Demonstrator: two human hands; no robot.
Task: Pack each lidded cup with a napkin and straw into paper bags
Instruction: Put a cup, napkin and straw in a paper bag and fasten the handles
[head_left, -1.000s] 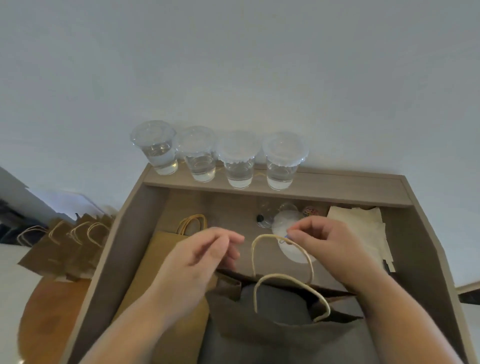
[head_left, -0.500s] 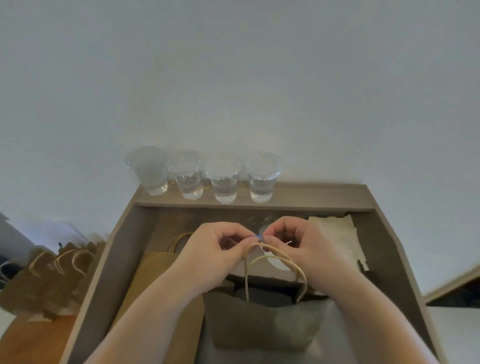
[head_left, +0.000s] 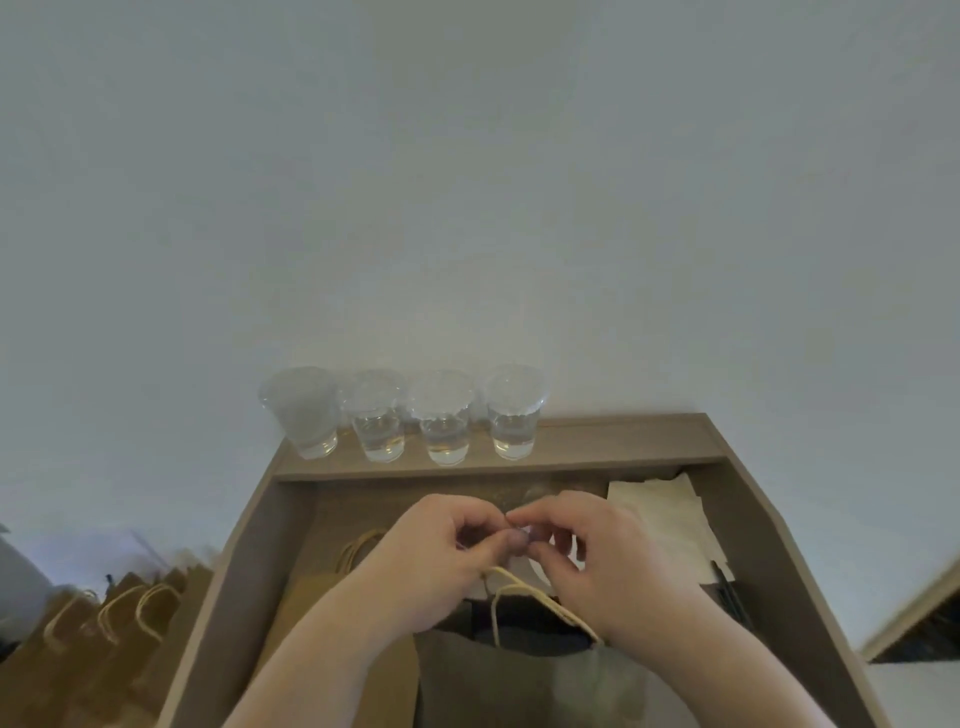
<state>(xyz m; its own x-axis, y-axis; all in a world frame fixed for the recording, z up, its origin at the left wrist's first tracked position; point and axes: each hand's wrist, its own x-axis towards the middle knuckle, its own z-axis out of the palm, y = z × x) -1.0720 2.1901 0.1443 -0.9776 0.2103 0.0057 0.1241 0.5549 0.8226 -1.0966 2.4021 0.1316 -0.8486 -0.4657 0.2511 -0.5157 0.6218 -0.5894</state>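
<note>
Wood counter (head_left: 623, 441) under grey wall (head_left: 467, 182), four lidded cups (head_left: 447, 421) mid-frame.
Left hand (head_left: 441, 561) pinches bag handles (head_left: 524, 592); right hand (head_left: 618, 571) fingertips pinched, contents unclear; cups now lower in frame.

Four clear lidded plastic cups (head_left: 441, 421) crowd the left of my grey-brown wooden ledge (head_left: 623, 441); its right end's free.

Wooden surface (head_left: 363, 506) with raised back shelf (head_left: 623, 441) carrying four lidded cups (head_left: 441, 415) at 12 o'clock; lower level: napkin stack (head_left: 660, 514) at 2 o'clock, flat paper bag (head_left: 322, 603) at 8 o'clock, open bag (head_left: 498, 675) at 6 o'clock.
</note>
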